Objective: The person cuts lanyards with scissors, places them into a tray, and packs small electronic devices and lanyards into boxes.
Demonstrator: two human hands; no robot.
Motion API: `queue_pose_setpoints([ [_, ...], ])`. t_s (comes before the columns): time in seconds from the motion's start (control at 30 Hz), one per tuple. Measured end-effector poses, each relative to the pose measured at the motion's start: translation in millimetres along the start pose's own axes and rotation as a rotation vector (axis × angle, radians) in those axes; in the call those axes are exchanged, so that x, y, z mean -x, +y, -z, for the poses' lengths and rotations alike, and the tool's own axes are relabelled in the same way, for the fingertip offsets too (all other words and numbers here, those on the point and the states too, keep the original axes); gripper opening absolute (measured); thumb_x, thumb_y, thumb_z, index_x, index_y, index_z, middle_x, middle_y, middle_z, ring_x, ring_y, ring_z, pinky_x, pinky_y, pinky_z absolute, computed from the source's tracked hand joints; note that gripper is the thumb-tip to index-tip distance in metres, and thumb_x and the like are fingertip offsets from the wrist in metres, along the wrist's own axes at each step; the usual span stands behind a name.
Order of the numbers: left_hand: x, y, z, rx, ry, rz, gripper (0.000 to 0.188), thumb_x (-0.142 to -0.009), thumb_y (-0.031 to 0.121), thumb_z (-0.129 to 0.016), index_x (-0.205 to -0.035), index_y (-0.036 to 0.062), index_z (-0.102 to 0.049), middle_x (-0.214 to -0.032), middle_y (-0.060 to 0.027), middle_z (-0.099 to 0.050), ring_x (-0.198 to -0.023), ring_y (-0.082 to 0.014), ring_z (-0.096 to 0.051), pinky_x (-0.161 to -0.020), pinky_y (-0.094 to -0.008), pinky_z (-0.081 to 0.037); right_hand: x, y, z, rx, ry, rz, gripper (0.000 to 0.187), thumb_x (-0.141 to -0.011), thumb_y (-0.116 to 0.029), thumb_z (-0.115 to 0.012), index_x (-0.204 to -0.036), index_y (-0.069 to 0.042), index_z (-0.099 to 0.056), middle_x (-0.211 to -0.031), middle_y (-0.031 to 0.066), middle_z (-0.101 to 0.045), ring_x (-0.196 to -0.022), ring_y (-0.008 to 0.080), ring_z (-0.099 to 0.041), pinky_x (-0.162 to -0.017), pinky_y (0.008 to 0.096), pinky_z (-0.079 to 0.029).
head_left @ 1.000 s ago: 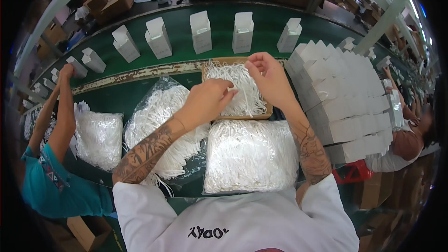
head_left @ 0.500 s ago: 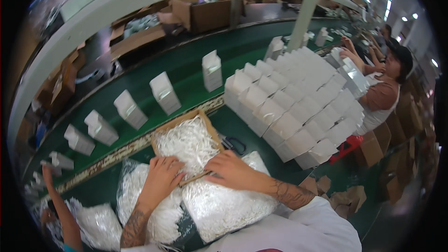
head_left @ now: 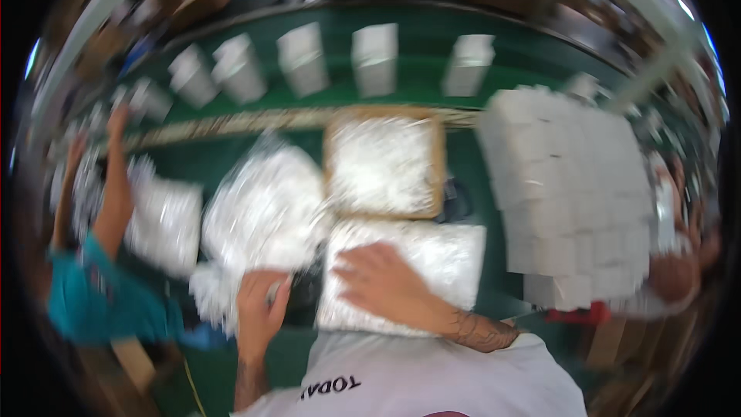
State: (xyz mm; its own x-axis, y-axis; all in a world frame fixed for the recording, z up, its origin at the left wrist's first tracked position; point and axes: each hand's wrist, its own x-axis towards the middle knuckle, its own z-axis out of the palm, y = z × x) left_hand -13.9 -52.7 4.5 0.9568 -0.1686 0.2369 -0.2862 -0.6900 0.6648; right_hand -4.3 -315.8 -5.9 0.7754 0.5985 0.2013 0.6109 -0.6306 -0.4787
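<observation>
My right hand [head_left: 378, 278] lies with fingers spread on a flat clear plastic bag of white strands [head_left: 455, 255]. My left hand [head_left: 262, 305] is at the lower edge of a looser, bulging bag of white strands [head_left: 262, 193]; its fingers are blurred, so I cannot tell whether it grips anything. Beyond the flat bag sits a shallow brown cardboard tray [head_left: 438, 162] filled with white strands [head_left: 382, 162]. Neither hand touches the tray. Dark-handled scissors [head_left: 457, 199] lie at its right side, partly smeared.
Upright white boxes [head_left: 375, 62] stand in a row on the green belt [head_left: 421, 38]. A large block of white boxes [head_left: 571, 193] rises at the right, with a person beyond. At the left, a co-worker in a teal shirt [head_left: 104, 293] reaches toward the belt near another bag [head_left: 166, 224].
Both my hands have left the tray and come back toward my body, the right onto the flat bag. My view has turned and now looks more squarely down at the bench.
</observation>
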Motion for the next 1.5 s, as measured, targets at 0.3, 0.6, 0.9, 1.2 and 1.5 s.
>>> queue_pose_setpoints([
  [0.3, 32.3, -9.9, -12.7, -0.232, 0.060, 0.011, 0.038, -0.086, 0.003, -0.075, -0.122, 0.0037, -0.065, -0.123, -0.0144, -0.064, -0.116, -0.0349, -0.059, -0.100, -0.0421, -0.047, 16.4, -69.1, 88.8, -1.723, 0.425, 0.330, 0.061, -0.108, -0.039, -0.052, -0.059, -0.004, -0.047, -0.065, 0.0077, -0.053, -0.057, 0.0251, -0.055, -0.080, 0.0615, -0.053],
  [0.6, -23.8, -43.4, 2.1, -0.566, 0.162, -0.091, 0.028, -0.088, 0.015, -0.074, -0.115, 0.0085, -0.067, -0.113, -0.0085, -0.064, -0.103, -0.0290, -0.060, -0.091, -0.0418, -0.042, -7.8, -95.0, 103.2, -1.873, 0.317, 0.818, 0.068, -0.104, -0.046, -0.057, -0.047, -0.016, -0.035, -0.047, 0.0000, -0.038, -0.040, 0.0165, -0.046, -0.093, 0.0469, -0.060],
  [0.9, -39.2, -55.5, 67.1, 0.076, -0.181, 0.260, 0.018, -0.098, 0.015, -0.067, -0.111, 0.0027, -0.066, -0.097, -0.0070, -0.072, -0.090, -0.0185, -0.068, -0.077, -0.0301, -0.050, -28.9, -87.7, 66.4, -1.530, 0.272, 0.747, 0.055, -0.105, -0.047, -0.052, -0.067, -0.007, -0.055, -0.061, 0.0058, -0.056, -0.054, 0.0201, -0.058, -0.067, 0.0425, -0.055],
  [1.2, 40.4, -86.0, 98.9, 0.166, 0.084, 0.204, 0.024, -0.103, 0.013, -0.059, -0.123, 0.0012, -0.066, -0.106, -0.0115, -0.074, -0.099, -0.0204, -0.069, -0.093, -0.0323, -0.050, -79.3, -76.5, 6.3, -0.535, 0.039, 0.067, 0.008, -0.093, -0.010, -0.071, -0.088, -0.004, -0.068, -0.082, 0.0076, -0.061, -0.076, 0.0237, -0.059, -0.073, 0.0390, -0.047],
  [1.5, 54.9, -91.9, 66.0, -0.112, 0.003, 0.095, 0.044, -0.088, 0.021, -0.077, -0.127, 0.0068, -0.065, -0.127, -0.0092, -0.063, -0.124, -0.0300, -0.055, -0.109, -0.0420, -0.037, -162.7, -62.4, -66.1, 0.036, -0.021, 0.472, 0.011, -0.088, -0.014, -0.071, -0.098, -0.009, -0.071, -0.103, 0.0066, -0.062, -0.105, 0.0256, -0.057, -0.091, 0.0402, -0.041],
])
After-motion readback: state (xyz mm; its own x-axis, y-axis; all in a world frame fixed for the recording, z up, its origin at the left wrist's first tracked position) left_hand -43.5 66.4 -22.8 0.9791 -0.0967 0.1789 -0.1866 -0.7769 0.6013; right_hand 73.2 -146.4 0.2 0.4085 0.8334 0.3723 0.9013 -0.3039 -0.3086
